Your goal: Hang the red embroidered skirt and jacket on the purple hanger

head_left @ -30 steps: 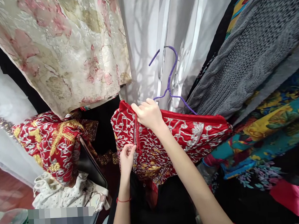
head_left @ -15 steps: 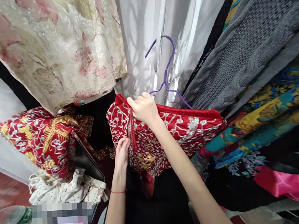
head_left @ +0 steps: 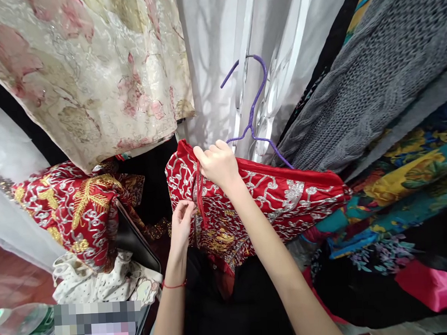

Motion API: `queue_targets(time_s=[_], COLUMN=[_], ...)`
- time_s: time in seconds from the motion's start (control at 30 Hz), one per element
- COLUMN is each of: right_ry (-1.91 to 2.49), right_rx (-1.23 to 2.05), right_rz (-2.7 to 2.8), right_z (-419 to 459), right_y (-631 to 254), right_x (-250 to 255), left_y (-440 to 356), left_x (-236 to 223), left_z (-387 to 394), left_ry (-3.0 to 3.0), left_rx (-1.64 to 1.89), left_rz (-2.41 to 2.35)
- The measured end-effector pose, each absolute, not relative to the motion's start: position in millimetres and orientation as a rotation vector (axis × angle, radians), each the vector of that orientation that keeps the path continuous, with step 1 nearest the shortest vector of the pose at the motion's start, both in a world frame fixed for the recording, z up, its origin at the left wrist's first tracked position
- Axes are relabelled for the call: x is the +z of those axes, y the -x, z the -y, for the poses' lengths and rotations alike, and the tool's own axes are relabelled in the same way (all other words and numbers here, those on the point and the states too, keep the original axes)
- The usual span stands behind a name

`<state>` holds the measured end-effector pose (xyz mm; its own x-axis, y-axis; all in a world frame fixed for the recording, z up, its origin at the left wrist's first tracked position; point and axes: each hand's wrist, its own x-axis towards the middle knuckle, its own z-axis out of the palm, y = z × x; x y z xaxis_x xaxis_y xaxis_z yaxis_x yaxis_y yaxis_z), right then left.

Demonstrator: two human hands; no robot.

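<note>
A red garment point(head_left: 281, 194) with silver and gold embroidery hangs on a purple hanger point(head_left: 254, 111) in front of me. My right hand point(head_left: 218, 163) is closed over its top edge, beside a vertical opening in the cloth. My left hand point(head_left: 183, 222) pinches the same opening lower down, fingers together on the fabric edge or a small zip pull; which one I cannot make out. A red thread bracelet point(head_left: 173, 285) circles my left wrist.
A cream floral fabric point(head_left: 87, 69) hangs at upper left, white sheer cloth point(head_left: 214, 63) behind the hanger. A grey knit point(head_left: 372, 74) and colourful floral garments point(head_left: 407, 178) fill the right. Another red embroidered garment point(head_left: 76, 210), a white dotted cloth point(head_left: 102, 286) and a plastic bottle point(head_left: 21, 320) lie at lower left.
My left hand has moved slightly up along the opening of the red garment. My right hand keeps its hold on the top edge. The view has shifted a little.
</note>
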<state>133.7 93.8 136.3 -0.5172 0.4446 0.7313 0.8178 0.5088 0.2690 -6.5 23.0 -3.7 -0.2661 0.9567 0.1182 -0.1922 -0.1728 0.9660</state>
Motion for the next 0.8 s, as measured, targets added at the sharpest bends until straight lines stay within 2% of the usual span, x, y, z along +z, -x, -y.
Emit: queue_targets(time_s=[0.13, 0.33, 0.53, 0.67, 0.8], right_ry=[1.011, 1.022, 1.051, 1.04, 1.061], right_rx=[-0.83, -0.836, -0.812, -0.786, -0.773], right_rz=[2.154, 2.162, 2.163, 2.181, 2.174], right_z=[-92.7, -90.4, -87.1, -84.2, -82.0], right_y=[-134.8, -133.2, -131.7, -133.1, -133.7], right_x=[135.8, 137.1, 136.5, 137.4, 138.7], left_y=[3.7, 15.0, 18.9, 20.0, 14.9], left_x=[2.8, 23.5, 40.1, 45.2, 49.6], left_z=[-19.6, -12.9, -20.6, -27.1, -27.2], left_ry=[-0.998, -1.384, -1.525, -1.45, -1.313], left_rx=[1.611, 1.545, 1.337, 1.297, 1.42], left_rz=[-0.897, -1.207, -1.25, -1.273, -1.139])
